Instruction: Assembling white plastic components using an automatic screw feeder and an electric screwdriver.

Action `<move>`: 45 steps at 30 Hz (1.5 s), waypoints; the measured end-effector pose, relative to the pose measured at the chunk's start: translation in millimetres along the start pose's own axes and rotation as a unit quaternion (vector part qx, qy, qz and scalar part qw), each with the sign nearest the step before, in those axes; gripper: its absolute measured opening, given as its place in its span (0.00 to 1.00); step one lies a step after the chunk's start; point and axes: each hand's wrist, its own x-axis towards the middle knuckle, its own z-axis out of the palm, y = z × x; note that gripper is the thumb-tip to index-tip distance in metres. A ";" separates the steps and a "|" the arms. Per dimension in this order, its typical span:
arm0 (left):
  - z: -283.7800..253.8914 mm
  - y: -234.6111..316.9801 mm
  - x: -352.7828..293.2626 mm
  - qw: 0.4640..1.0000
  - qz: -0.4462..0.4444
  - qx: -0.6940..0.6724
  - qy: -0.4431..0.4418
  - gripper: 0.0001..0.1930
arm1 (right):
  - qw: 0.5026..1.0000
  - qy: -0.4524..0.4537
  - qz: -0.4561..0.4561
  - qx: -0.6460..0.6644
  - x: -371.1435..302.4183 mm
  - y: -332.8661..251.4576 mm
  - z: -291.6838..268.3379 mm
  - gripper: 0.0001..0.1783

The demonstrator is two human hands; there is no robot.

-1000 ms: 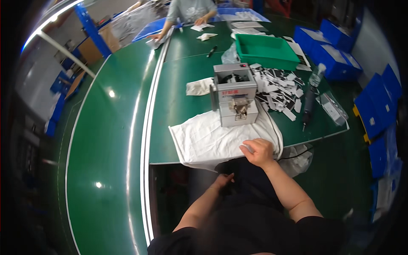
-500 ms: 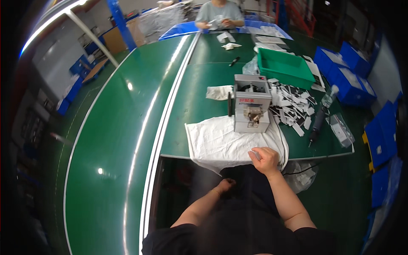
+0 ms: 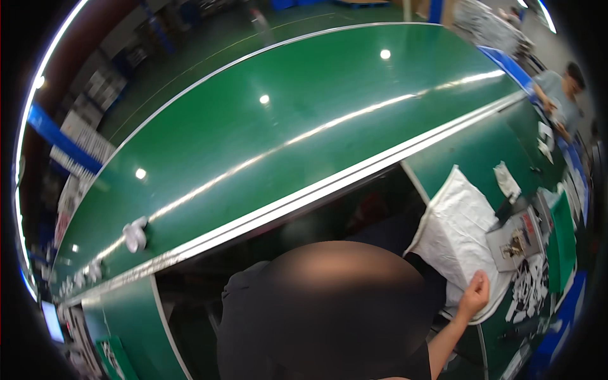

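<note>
My right hand [image 3: 475, 296] rests at the near edge of a white cloth [image 3: 455, 221], fingers curled together and nothing showing in them. The cloth lies spread on the green worktable and droops over its edge. On its far side stands a grey box-shaped benchtop machine [image 3: 516, 239] with a small metal mechanism on its front. Beside the machine lies a heap of small white and black flat pieces [image 3: 529, 292]. A small folded white cloth [image 3: 506, 181] is on the machine's other side. My left hand does not show; my dark-clothed body fills the lower middle.
A long green conveyor belt [image 3: 253, 164] runs along the left, edged by a white metal rail [image 3: 354, 180]. White rounded items [image 3: 135, 234] sit on it. A green bin [image 3: 561, 244] stands behind the machine. Another person [image 3: 560, 104] works at the far end. A lit screen [image 3: 52, 322] is far left.
The view has swung far to the left, so the machine and cloth now appear at the right. My left hand has gone out of sight. My right hand stays by the cloth.
</note>
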 end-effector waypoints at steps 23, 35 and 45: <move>-27.6 -63.3 -747.4 0.113 -0.652 -0.013 0.750 0.26 | 0.856 -0.438 -0.015 0.275 -25.3 -184.0 81.0 0.16; -156.6 125.1 -304.6 0.709 0.197 -0.571 0.364 0.20 | 0.893 -0.249 -0.337 0.168 -18.4 -260.0 59.1 0.42; -75.2 200.0 -143.9 0.972 0.155 -0.137 0.107 0.31 | 0.890 -0.059 0.200 0.406 -19.8 -153.7 -32.0 0.29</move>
